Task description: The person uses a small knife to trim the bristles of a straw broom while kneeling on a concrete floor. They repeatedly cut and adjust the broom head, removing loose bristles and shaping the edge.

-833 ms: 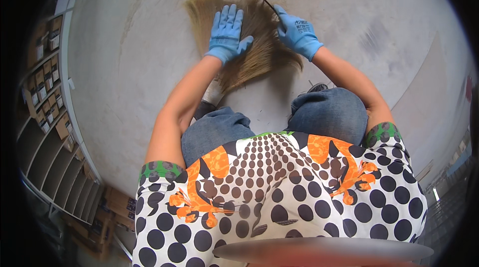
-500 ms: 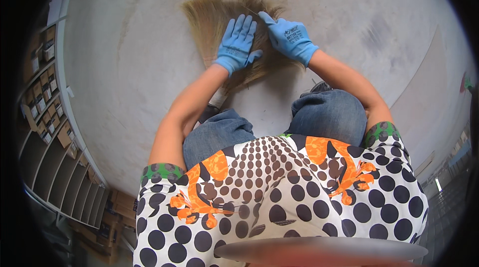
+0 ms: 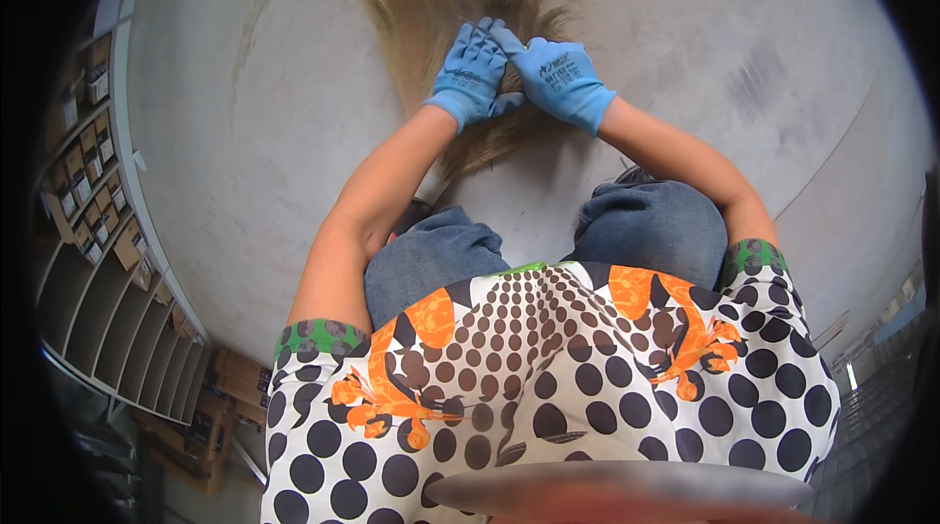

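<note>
Left hand: fingers straight, close together, over straw bundle. Right hand: fingers curled beside left fingertips; cannot tell what they hold. Straw bundle beneath, on floor. Probably light, springy, brittle-tipped; best pressed flat mid-length.

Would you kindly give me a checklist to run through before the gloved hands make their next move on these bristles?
1. Gloves on both hands: ok.
2. Left hand laid over the bristles: ok.
3. Fingertips of the two hands well apart: not ok, they meet or overlap in this view.
4. Right hand gripping something: cannot tell, its grip is hidden.
5. Floor free of loose strands: not ok, some lie beyond the bristles.
</note>
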`<control>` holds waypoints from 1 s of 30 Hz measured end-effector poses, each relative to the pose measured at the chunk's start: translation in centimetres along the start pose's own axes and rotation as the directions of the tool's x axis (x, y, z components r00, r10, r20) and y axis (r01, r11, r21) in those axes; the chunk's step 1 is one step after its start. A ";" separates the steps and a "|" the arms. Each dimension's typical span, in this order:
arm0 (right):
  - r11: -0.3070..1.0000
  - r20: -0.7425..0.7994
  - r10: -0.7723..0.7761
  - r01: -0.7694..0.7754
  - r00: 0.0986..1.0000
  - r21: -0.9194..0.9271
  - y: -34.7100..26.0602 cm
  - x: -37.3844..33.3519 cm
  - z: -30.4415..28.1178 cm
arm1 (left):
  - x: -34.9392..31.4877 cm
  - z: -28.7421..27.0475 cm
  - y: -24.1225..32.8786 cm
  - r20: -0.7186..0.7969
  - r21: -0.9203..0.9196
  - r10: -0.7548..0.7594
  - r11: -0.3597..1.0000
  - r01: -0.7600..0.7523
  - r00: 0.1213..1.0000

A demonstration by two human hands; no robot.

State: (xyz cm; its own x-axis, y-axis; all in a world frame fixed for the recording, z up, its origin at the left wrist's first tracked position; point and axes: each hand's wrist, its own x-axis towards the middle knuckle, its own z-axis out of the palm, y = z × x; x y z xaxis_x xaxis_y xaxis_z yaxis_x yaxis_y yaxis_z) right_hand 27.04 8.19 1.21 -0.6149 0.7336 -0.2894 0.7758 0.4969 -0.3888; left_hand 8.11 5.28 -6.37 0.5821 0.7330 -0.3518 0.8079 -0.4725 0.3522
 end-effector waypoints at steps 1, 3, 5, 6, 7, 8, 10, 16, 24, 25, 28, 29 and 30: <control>0.999 0.013 0.029 -0.029 0.999 -0.020 0.9 0.5 0.6 | 0.4 -0.2 0.0 0.009 0.008 -0.005 1.000 0.005 1.000; 0.994 0.042 0.092 -0.089 0.995 -0.056 1.7 1.4 1.7 | 0.3 -0.2 -0.3 0.032 0.021 -0.012 1.000 0.012 0.999; 0.990 0.066 0.133 -0.130 0.989 -0.052 1.8 2.3 2.6 | -0.1 0.2 -0.9 0.025 0.042 0.016 0.999 -0.017 1.000; 0.988 0.058 0.153 -0.150 0.987 -0.046 2.0 2.8 2.7 | -0.2 0.0 -0.7 0.045 0.071 0.012 0.997 -0.015 0.999; 0.984 0.051 0.174 -0.172 0.984 -0.039 2.2 3.1 2.8 | -0.3 -0.2 -0.6 0.064 0.099 0.007 0.995 -0.014 0.998; 0.978 0.094 0.207 -0.204 0.974 -0.042 2.6 3.2 2.7 | -0.3 -0.1 -0.6 0.034 0.089 0.013 0.996 -0.016 0.999; 0.986 0.125 0.167 -0.163 0.978 -0.038 2.7 3.2 2.4 | -0.8 0.1 -0.6 -0.023 0.071 0.021 0.997 -0.019 1.000; 0.983 0.079 0.172 -0.166 0.982 -0.075 2.3 2.7 3.0 | -1.2 -0.9 0.6 0.070 0.148 -0.025 0.989 0.014 0.997; 0.982 0.150 0.179 -0.167 0.972 -0.091 2.8 -3.2 3.5 | -2.0 -0.3 0.1 -0.001 0.082 -0.004 0.997 0.004 1.000; 0.978 0.195 0.203 -0.189 0.960 -0.089 3.1 -4.1 3.6 | -1.8 -0.3 0.0 -0.001 0.087 -0.006 0.996 0.006 1.000; 0.964 0.347 0.260 -0.222 0.901 -0.145 3.6 -6.3 3.8 | -1.6 -0.1 -0.2 0.009 0.095 -0.016 0.995 0.015 1.000; 0.961 0.327 0.273 -0.243 0.905 -0.132 3.8 -6.6 3.9 | -1.5 0.0 -0.3 0.005 0.091 -0.017 0.996 0.016 1.000; 0.958 0.307 0.285 -0.261 0.908 -0.118 3.8 -6.7 3.7 | -1.6 0.1 -0.4 0.001 0.087 -0.020 0.996 0.020 1.000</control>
State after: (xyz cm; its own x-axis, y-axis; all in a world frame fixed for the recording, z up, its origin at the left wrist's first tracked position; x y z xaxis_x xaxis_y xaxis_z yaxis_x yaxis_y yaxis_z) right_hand 33.59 3.49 -1.54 -0.3808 0.6652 -0.6423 0.9204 0.3396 -0.1939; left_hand 6.84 4.29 -6.03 0.5662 0.7416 -0.3598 0.8241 -0.4991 0.2680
